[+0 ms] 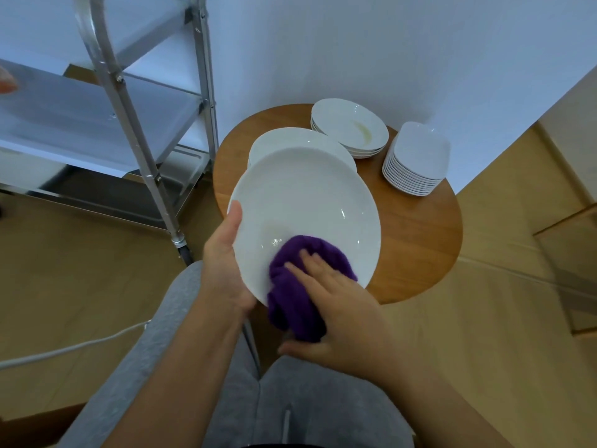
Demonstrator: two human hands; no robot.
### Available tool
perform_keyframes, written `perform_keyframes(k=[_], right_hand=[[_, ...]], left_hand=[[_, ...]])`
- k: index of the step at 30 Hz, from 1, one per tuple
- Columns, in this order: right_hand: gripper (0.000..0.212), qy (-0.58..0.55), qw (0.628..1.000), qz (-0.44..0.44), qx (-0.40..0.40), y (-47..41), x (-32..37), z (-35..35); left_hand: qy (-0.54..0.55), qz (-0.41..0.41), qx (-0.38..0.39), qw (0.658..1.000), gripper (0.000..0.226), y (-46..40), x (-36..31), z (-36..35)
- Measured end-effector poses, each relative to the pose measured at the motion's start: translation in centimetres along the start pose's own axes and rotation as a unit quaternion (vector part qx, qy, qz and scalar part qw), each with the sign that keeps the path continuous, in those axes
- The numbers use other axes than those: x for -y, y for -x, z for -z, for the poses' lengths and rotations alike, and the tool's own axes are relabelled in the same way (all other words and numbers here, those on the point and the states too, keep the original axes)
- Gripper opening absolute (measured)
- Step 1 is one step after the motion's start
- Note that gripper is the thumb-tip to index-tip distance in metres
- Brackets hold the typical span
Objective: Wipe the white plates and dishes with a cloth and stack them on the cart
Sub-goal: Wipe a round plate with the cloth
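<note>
My left hand [226,263] grips a large white round plate [307,205] by its left rim, thumb on the upper face, and holds it tilted above the near edge of the round wooden table [420,240]. My right hand [336,312] holds a bunched purple cloth [300,286] and presses it against the lower part of the plate. Behind it lies a stack of large white plates [290,140]. Further back sit a stack of white shallow bowls [349,124] and a stack of small square dishes [416,156].
A metal cart [135,124] with steel shelves stands to the left of the table, its caster near my knee. A white wall rises behind the table. A white cable [71,347] runs across the wooden floor at the left. My grey trouser legs fill the bottom.
</note>
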State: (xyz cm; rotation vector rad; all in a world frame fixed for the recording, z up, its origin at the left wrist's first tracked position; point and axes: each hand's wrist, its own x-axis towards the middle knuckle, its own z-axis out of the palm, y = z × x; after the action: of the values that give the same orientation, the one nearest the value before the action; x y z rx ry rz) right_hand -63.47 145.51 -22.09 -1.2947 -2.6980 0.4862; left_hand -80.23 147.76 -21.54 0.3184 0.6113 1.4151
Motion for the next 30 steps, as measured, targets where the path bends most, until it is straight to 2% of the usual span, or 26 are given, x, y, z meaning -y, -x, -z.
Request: perform_keyframes(k=[2, 5, 9, 12, 14, 16, 18, 20, 21, 23, 24, 27, 28, 30], right_hand=[[0.109, 0.036, 0.998, -0.045, 0.011, 0.1, -1.9, 0.6], [0.113, 0.013, 0.995, -0.104, 0.005, -1.2, -3.3, 1.7], [0.122, -0.018, 0.998, -0.049, -0.025, -2.5, -1.9, 1.4], [0.121, -0.063, 0.998, 0.002, -0.005, -2.1, 0.1, 0.1], [0.115, -0.063, 0.998, 0.003, -0.011, -1.8, 1.2, -0.5], [0.096, -0.013, 0.993, 0.014, -0.115, -1.8, 1.7, -0.7], [0.056, -0.010, 0.975, 0.024, -0.222, -1.7, 1.8, -0.7], [0.022, -0.086, 0.954, 0.026, -0.286, -1.4, 1.8, 0.3], [0.017, -0.163, 0.940, -0.019, -0.299, -1.4, 1.7, 1.3], [0.041, -0.345, 0.881, -0.126, -0.299, -1.3, 1.2, 2.8], [0.048, -0.431, 0.835, -0.153, -0.305, -1.2, 0.7, 3.4], [0.059, -0.637, 0.678, -0.153, -0.334, -1.0, -0.2, 4.6], [0.059, -0.676, 0.635, -0.144, -0.344, -1.0, -0.5, 4.7], [0.045, -0.731, 0.576, -0.133, -0.341, -0.7, -0.8, 4.7]], left_hand=[[-0.015, 0.001, 0.006, 1.000, 0.043, -0.1, 0.0, -0.3], [-0.023, 0.022, 0.029, 0.999, 0.038, 0.0, 0.7, -0.7], [0.014, 0.055, 0.025, 0.998, 0.042, 0.1, 1.2, -1.2], [0.020, 0.051, -0.033, 0.998, 0.043, 0.1, 0.8, -1.5], [-0.006, 0.031, -0.082, 0.996, 0.033, 0.0, 0.4, -1.5], [-0.041, 0.026, -0.107, 0.993, 0.028, -0.1, 0.3, -1.8], [-0.072, 0.016, -0.113, 0.991, 0.031, -0.1, -0.1, -2.2], [-0.112, 0.002, -0.073, 0.991, 0.055, 0.0, -0.7, -2.6], [-0.142, 0.001, -0.051, 0.989, 0.071, 0.1, -1.1, -2.8], [-0.183, 0.005, -0.043, 0.982, 0.096, -0.1, -1.6, -3.0], [-0.207, -0.002, -0.064, 0.976, 0.101, -0.5, -1.6, -2.7], [-0.312, -0.018, -0.155, 0.937, 0.107, -1.4, -1.0, -1.7], [-0.300, 0.008, -0.155, 0.941, 0.107, -1.4, -0.6, -1.2], [-0.184, 0.098, -0.090, 0.974, 0.097, -1.3, 0.4, -0.5]])
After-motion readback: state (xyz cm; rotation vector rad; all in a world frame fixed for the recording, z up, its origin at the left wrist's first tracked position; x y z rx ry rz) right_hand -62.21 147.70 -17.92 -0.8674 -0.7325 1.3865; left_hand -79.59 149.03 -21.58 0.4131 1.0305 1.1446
